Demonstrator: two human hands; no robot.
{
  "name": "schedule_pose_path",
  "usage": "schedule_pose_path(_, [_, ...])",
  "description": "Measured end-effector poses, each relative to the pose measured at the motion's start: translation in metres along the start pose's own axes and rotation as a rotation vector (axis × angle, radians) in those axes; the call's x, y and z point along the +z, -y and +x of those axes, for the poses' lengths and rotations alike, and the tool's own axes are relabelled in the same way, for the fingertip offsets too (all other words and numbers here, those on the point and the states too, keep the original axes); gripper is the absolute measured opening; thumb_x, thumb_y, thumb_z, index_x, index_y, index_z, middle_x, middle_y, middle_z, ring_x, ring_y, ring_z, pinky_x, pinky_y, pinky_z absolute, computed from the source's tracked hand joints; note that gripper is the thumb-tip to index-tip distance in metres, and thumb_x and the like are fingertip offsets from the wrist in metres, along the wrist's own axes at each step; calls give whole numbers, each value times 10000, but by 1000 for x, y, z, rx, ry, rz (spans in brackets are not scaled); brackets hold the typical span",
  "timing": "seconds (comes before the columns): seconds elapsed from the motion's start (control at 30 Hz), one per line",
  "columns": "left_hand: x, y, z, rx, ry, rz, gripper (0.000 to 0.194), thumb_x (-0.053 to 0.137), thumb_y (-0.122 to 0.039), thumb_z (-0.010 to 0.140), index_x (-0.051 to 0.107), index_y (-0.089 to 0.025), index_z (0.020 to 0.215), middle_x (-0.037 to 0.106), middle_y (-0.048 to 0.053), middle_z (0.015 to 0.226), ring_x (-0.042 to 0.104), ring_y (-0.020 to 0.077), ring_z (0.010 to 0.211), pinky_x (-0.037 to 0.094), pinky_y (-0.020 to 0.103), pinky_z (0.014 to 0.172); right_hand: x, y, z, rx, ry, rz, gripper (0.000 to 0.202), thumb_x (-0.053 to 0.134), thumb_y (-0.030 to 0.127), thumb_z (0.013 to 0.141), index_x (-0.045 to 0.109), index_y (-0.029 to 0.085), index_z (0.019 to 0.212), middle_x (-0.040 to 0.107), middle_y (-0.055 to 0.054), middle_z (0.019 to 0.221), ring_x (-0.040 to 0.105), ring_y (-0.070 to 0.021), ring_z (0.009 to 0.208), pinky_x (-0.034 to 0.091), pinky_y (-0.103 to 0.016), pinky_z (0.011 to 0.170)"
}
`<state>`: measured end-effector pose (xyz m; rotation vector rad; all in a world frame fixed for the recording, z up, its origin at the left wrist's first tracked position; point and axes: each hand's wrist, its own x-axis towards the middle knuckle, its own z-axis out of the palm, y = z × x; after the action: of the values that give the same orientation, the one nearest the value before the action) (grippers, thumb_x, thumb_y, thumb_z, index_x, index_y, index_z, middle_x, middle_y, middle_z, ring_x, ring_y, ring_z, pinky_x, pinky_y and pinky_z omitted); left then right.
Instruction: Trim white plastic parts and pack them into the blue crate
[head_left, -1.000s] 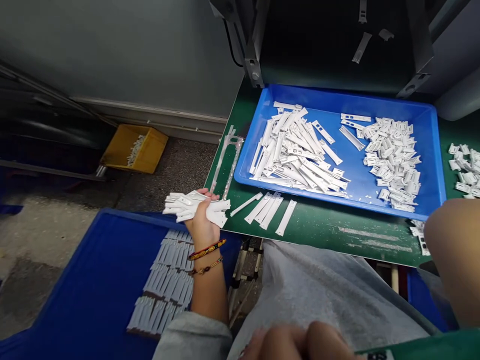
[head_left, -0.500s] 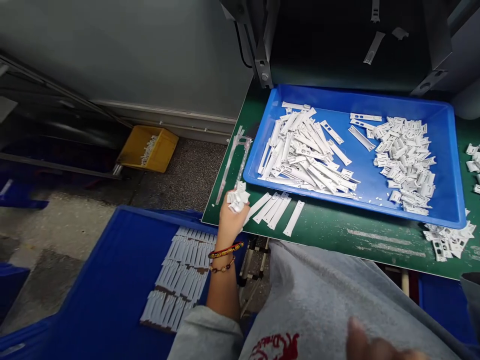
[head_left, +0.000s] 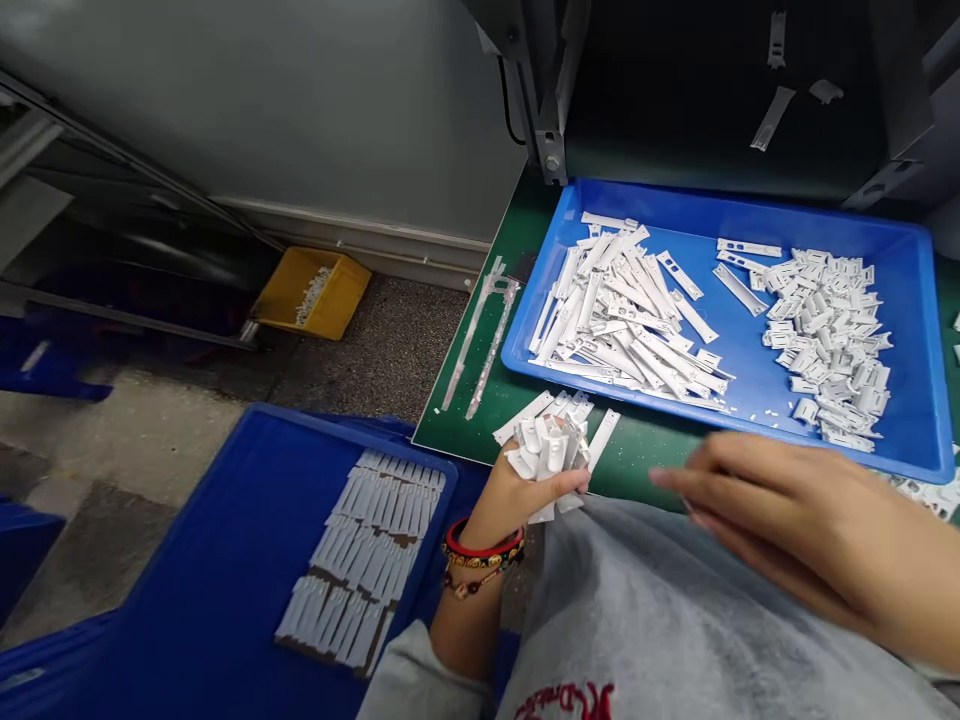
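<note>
The left hand (head_left: 517, 490) gripped a bunch of white strips (head_left: 553, 452); the blurred right hand (head_left: 795, 515) hung loosely open nearby. Just past the left hand, loose strips (head_left: 603, 436) lay on the tabletop (head_left: 646, 452), below a blue tray (head_left: 742, 365).

A plain grey wall (head_left: 337, 110), palest at the upper left, meets a ledge-like skirting (head_left: 360, 232) above a dark speckled floor (head_left: 405, 320). Metal rails (head_left: 142, 165) slant through shadow at left; a bolted metal bracket (head_left: 552, 150) stands at the green surface (head_left: 637, 455).
</note>
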<state>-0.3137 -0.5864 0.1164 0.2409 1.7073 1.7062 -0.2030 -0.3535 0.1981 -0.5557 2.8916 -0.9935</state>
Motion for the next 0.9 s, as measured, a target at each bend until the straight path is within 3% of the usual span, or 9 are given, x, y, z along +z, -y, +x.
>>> schedule_pose_path(0.03, [2, -4, -2, -5, 5, 18, 212, 725, -315, 711, 589, -159, 754, 602, 0, 625, 565, 141, 573, 474, 287, 603, 2, -2, 17, 14, 51, 22, 245, 444, 254, 992, 612, 234, 1170, 642, -67, 942, 635, -169, 767, 529, -271, 597])
schedule_pose_path(0.1, [6, -9, -5, -7, 4, 50, 213, 740, -274, 683, 595, -165, 795, 604, -13, 643, 562, 138, 578, 474, 291, 614, 11, -5, 37, 40, -25, 84, 278, 418, 208, 995, 560, 222, 1233, 648, -75, 978, 647, -179, 827, 544, -282, 652])
schedule_pose_path(0.2, [8, -11, -7, -27, 21, 60, 256, 764, -236, 637, 589, -180, 815, 610, -19, 712, 561, 132, 621, 465, 276, 615, 28, -7, 38, 40, -213, 166, 239, 458, 160, 973, 543, 210, 1191, 660, -69, 978, 651, -176, 869, 548, -286, 702])
schedule_pose_path(0.27, [10, -10, -7, -55, 56, 51, 274, 774, -224, 623, 582, -188, 815, 600, -32, 711, 542, 119, 617, 451, 257, 601, 32, -7, 32, 8, -260, 187, 179, 486, 132, 956, 564, 205, 1100, 663, -60, 942, 648, -171, 851, 543, -285, 693])
schedule_pose_path(0.4, [13, -12, -4, -53, 77, 25, 301, 800, -220, 596, 554, -188, 766, 587, -40, 703, 508, 98, 589, 434, 235, 576, 27, -10, 31, -48, -240, 219, 144, 510, 111, 942, 594, 197, 1022, 666, -52, 916, 641, -156, 822, 542, -283, 680])
schedule_pose_path(0.7, [16, -19, -5, -63, 168, -62, 296, 801, -155, 600, 538, -196, 730, 615, -26, 722, 540, 107, 581, 450, 232, 564, 25, -13, 28, -41, -235, 429, 154, 529, 147, 933, 627, 204, 1037, 655, -59, 939, 634, -158, 847, 564, -302, 696])
schedule_pose_path(0.9, [13, -16, -6, -40, 265, -6, 264, 792, -179, 640, 560, -204, 761, 618, -15, 743, 544, 127, 617, 419, 243, 568, 19, -10, 26, -55, -209, 469, 164, 525, 133, 942, 630, 194, 1052, 661, -61, 943, 633, -150, 865, 563, -294, 714])
